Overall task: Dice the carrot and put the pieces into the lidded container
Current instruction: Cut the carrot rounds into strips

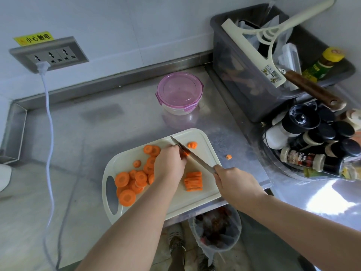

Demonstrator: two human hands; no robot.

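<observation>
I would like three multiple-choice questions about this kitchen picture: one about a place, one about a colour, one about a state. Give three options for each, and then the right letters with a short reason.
1. Where does the container stand?
A. on the steel counter, beyond the cutting board
B. on the cutting board
C. in a sink

2. What colour is its lid?
A. green
B. pink
C. black

3. What is the right hand doing?
A. resting open on the counter
B. lifting the lid
C. gripping the knife

Answers:
1 A: it stands on bare steel behind the board, apart from it.
2 B: the lid is translucent pink.
3 C: its fingers are curled round the knife, with the blade over the board.
</observation>
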